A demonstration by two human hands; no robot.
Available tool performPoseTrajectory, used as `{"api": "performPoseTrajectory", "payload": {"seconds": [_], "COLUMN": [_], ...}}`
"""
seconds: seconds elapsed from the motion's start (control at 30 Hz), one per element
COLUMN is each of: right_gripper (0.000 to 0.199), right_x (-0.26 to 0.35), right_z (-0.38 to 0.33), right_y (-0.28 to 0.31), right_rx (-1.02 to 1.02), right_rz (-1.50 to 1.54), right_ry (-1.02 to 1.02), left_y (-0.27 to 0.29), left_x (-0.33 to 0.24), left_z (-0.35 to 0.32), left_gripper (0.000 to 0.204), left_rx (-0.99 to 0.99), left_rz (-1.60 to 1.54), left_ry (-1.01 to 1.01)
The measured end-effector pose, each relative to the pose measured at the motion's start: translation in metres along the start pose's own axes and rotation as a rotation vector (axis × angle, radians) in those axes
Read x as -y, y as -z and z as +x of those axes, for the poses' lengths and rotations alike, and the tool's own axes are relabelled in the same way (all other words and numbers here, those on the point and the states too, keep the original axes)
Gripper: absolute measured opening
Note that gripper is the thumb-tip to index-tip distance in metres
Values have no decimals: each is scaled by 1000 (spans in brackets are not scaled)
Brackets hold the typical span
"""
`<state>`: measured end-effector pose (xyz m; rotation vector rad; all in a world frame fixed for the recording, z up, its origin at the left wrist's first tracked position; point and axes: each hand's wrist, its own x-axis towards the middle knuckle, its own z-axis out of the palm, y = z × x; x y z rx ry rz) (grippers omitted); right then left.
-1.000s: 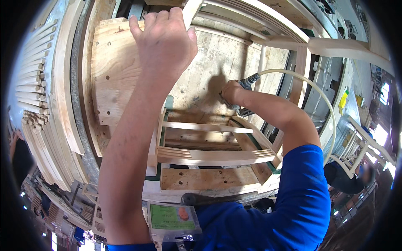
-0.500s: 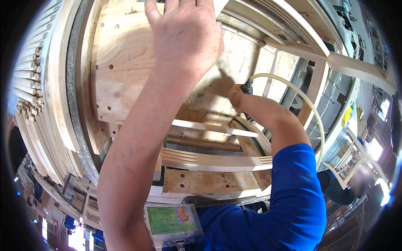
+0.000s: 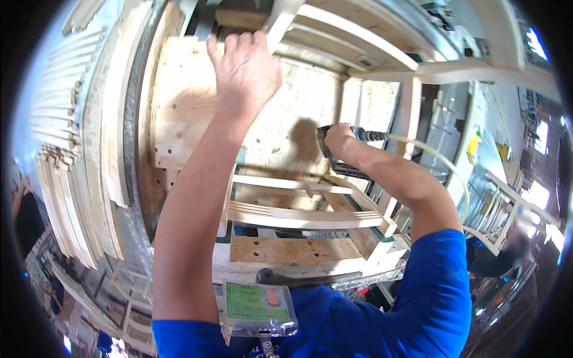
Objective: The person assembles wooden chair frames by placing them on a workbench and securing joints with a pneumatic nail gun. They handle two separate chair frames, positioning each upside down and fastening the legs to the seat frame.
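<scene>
My left hand (image 3: 248,71) is at the far side, over a plywood board (image 3: 185,119) with drilled holes. Its fingers curl down beside a pale wooden rail (image 3: 283,25) and seem closed on it, though the hand hides the contact. My right hand (image 3: 340,142) grips a dark air nail gun (image 3: 349,170), fed by a cream hose (image 3: 439,154). The gun is held above the work surface, its shadow falling to the left. Nearer me lie a slim wooden strip (image 3: 292,184) and a slotted, curved wooden rail (image 3: 304,217) in the jig.
Bundles of wooden sticks (image 3: 62,203) and thin spindles (image 3: 65,113) are stacked at the left. A metal bench edge (image 3: 132,149) runs beside them. Assembled wooden framing (image 3: 412,113) rises at the far right. A co-worker (image 3: 498,256) is at the right edge.
My right hand has lifted the nail gun from the lower rails and turned it, bringing its body into view. My left hand appears lower and slightly left. The view has shifted.
</scene>
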<state>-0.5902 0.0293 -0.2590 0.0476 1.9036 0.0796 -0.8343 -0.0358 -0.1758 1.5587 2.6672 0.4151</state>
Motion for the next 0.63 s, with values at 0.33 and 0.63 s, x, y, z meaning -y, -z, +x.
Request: {"api": "performPoseTrajectory", "payload": {"seconds": [0.33,0.63], "right_gripper": [46,39], "right_x": [-12,-5], "right_z": [-361,-472], "right_y": [-43,-338], "right_rx": [-1038,-1044], "right_rz": [537,1003], "right_ry": [-559,-1489], "left_y": [7,67], "left_x": [1,-49], "left_z": [-5,-79], "left_gripper": [72,93], "left_rx": [-184,83], "left_rz": [-11,199], "left_ry": [-42,85]}}
